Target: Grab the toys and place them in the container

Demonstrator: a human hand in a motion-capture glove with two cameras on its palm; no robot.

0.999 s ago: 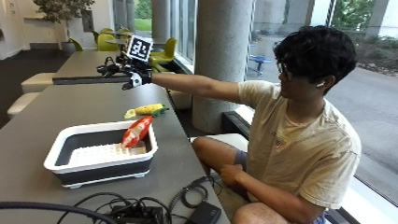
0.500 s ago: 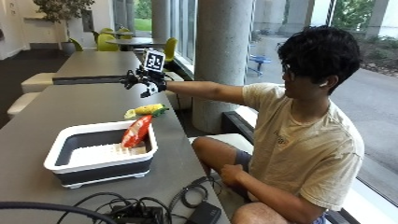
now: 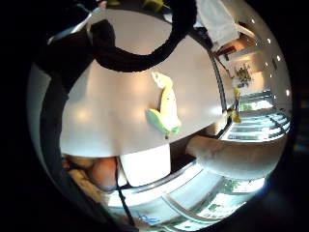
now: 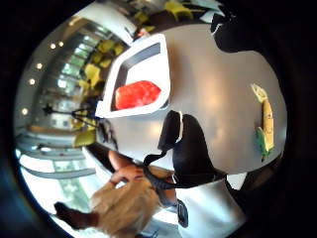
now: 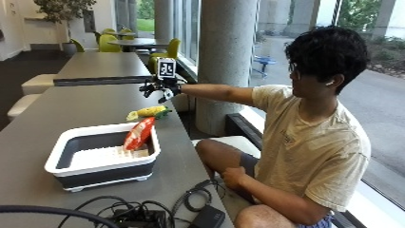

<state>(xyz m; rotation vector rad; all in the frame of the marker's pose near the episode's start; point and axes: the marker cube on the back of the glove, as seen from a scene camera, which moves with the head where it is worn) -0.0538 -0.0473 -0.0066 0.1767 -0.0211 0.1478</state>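
A yellow corn toy [image 5: 149, 112] with green husk lies on the grey table [image 5: 57, 109], just beyond the container. The white-rimmed grey container [image 5: 63, 147] holds a red toy [image 5: 139, 134] that leans against its right wall. My gloved right hand [image 5: 161, 88] hovers above the table slightly past the corn, fingers relaxed and spread, holding nothing. In the little finger side palm view the corn toy [image 3: 166, 104] lies below the palm on bare tabletop. The thumb side palm view shows the container [image 4: 163, 69], the red toy [image 4: 138, 94] inside it and the corn toy [image 4: 266, 126] apart from it.
Black cables and devices [image 5: 145, 216] lie at the table's near edge. A concrete pillar [image 5: 227, 57] stands right of the table. A second table [image 5: 101, 66] butts against the far end. The person's bare left hand [image 5: 231, 178] rests on their lap.
My hand has moved rightward and slightly lower, from over the far part of the table to a spot above the corn toy. The toys and container stayed put.
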